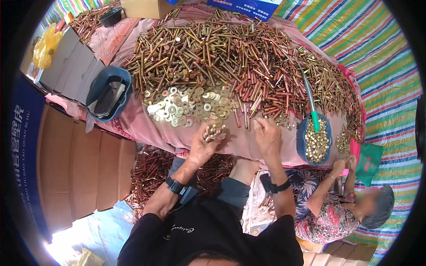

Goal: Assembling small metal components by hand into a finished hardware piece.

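My left hand (203,148) is closed round a bunch of brassy bolts (214,133), their ends poking up above the fingers. It is just in front of a heap of flat round washers (182,106). To its right, my right hand (269,136) has its fingers curled in; whatever they pinch, if anything, is too small to make out. Close to its fingertips lie a few reddish metal sleeves (246,116), at the near edge of a large pile of bolts and sleeves (199,53). Both hands are over the pink cloth (164,137) covering the table.
At the right, a blue tub (300,144) holds brassy nuts (317,139), with a green-ended rod (314,119) leaning in. Another blue bin (126,91) stands left, near cardboard boxes (84,173). A co-worker (333,204) sits at right. More sleeves (148,173) lie below the table.
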Demonstrator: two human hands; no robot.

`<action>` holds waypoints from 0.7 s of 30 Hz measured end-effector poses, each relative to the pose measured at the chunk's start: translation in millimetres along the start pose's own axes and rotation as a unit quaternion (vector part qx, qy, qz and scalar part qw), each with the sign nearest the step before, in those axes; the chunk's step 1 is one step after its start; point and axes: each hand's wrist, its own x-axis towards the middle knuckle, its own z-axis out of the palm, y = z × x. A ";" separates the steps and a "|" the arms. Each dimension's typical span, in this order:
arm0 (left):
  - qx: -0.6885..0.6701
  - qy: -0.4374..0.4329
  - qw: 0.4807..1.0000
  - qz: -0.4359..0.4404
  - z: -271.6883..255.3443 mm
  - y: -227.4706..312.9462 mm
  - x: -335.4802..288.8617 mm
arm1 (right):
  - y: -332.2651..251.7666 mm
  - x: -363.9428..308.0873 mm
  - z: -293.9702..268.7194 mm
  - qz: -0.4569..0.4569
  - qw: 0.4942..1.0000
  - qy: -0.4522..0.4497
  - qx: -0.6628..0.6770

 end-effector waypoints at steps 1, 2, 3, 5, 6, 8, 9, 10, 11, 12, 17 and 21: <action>-0.005 0.000 1.000 0.009 0.7 0.3 0.7 | 11.1 8.4 0.0 -0.005 1.000 -0.005 -0.031; -0.005 0.000 1.000 0.009 -0.1 0.0 0.5 | 20.8 12.7 0.7 -0.005 1.000 -0.004 -0.031; -0.001 -0.011 1.000 0.003 -2.7 0.1 -0.1 | 23.7 17.9 1.0 -0.028 0.995 -0.041 -0.086; 0.003 -0.020 1.000 -0.002 -4.6 -0.8 0.2 | 32.7 28.0 4.0 -0.052 0.986 -0.078 -0.139; 0.013 -0.010 1.000 -0.013 -3.0 -0.5 0.6 | 36.1 32.1 5.6 -0.086 0.982 -0.079 -0.149; 0.022 0.001 0.999 -0.024 0.5 -0.1 2.4 | 42.7 39.8 8.9 -0.120 0.977 -0.079 -0.160; 0.011 0.010 1.000 0.007 1.5 1.3 3.9 | 40.4 45.7 10.4 -0.118 0.971 -0.112 -0.178; -0.001 0.018 0.999 0.037 1.9 2.1 4.4 | 38.0 48.6 11.4 -0.115 0.963 -0.145 -0.196; 0.000 0.020 0.999 0.037 1.5 2.1 3.8 | 35.9 46.7 10.6 -0.117 0.963 -0.146 -0.195; 0.005 0.020 1.000 0.008 -0.2 2.8 2.3 | 25.7 43.4 7.4 -0.129 0.953 -0.148 -0.229; 0.001 0.009 1.000 -0.023 3.5 5.9 2.5 | 52.1 34.9 11.8 -0.280 0.929 -0.065 -0.233; -0.011 0.012 1.000 0.001 0.9 -1.7 1.9 | 40.5 44.0 8.1 -0.238 0.956 -0.133 -0.111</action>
